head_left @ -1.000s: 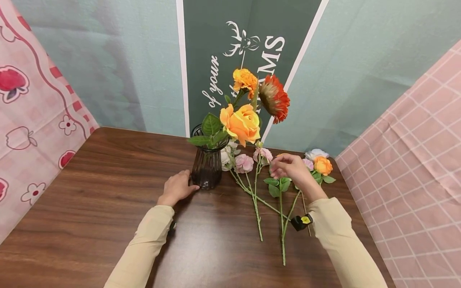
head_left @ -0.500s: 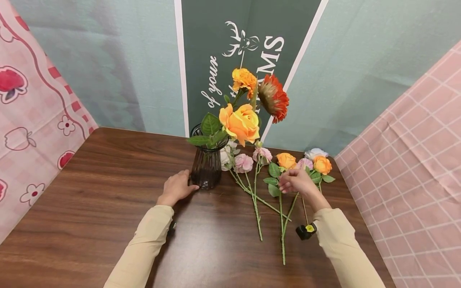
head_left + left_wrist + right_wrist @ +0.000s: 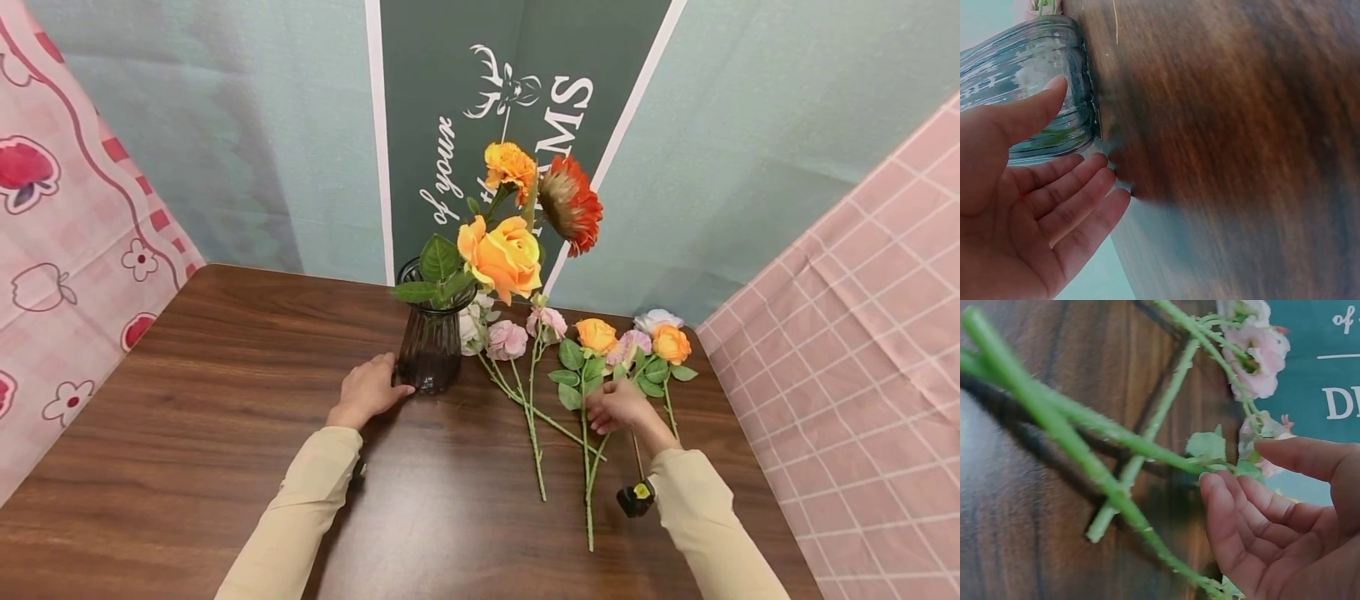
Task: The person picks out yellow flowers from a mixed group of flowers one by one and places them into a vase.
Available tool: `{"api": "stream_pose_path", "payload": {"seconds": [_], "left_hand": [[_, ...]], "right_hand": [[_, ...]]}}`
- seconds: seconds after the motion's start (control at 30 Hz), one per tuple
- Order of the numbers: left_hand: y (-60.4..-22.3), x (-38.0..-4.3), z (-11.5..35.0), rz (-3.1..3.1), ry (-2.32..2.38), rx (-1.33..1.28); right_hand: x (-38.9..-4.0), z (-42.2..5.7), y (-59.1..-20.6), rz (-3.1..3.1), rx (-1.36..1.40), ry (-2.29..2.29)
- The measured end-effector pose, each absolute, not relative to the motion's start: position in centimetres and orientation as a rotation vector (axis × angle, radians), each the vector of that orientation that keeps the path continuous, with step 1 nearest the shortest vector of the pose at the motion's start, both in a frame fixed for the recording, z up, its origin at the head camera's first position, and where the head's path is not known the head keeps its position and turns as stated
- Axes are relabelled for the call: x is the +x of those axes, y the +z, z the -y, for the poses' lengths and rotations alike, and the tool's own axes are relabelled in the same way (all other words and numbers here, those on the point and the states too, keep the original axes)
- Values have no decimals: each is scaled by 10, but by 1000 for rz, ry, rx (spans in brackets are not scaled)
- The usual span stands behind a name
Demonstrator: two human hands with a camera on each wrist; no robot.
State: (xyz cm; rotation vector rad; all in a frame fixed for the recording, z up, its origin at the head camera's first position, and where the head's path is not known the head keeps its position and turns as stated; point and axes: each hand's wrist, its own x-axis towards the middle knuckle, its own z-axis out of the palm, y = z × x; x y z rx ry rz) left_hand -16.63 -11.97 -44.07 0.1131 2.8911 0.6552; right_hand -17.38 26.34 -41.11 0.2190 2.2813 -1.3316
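Note:
My left hand (image 3: pixel 367 387) rests on the table beside a dark ribbed glass vase (image 3: pixel 430 354). In the left wrist view its thumb lies across the vase's lower side, fingers relaxed. Rising from the vase are a yellow-orange rose (image 3: pixel 501 258), an orange ruffled flower (image 3: pixel 510 165) and a red-orange bloom (image 3: pixel 576 204). Over the stems of the right-hand flowers hovers my right hand (image 3: pixel 621 407), below an orange rose (image 3: pixel 597 335) and a pinkish-purple flower (image 3: pixel 628 346). The right wrist view has its thumb apart from its loosely bent fingers, close to a green stem (image 3: pixel 1154 450).
Pink flowers (image 3: pixel 508 340) with crossed stems lie between the vase and my right hand. Another orange rose (image 3: pixel 671 343) and a pale bluish-white flower (image 3: pixel 657 320) lie at the table's back right. Cloth backdrops enclose the brown table (image 3: pixel 225 375) at back and sides.
My right hand has come down from over the orange rose toward the stems nearer me, uncovering the orange and pinkish-purple blooms. My left hand and the vase have stayed put.

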Motion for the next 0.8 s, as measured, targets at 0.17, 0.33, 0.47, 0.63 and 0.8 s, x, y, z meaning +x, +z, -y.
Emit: {"api": "stream_pose_path", "payload": {"seconds": [0.17,0.33,0.47,0.63,0.8], "left_hand": [[-441,-166,119,-2897,649,116],[-441,-166,119,-2898,652,114],[-441,-166,118,-2893,650,116],[-441,-166,119,-2896,649,117],[-440,-166,119,-2895,648,111]], "right_hand": [[-171,-262,-419,-2323,269,-1269],[-170,-261,-428,-2307,303,-1270],[-168,-259,-429,-2295,300,-1275],[-167,-257,-428,-2296,283,-1271],[-167,-257,-428,-2304,279,-1265]]}}
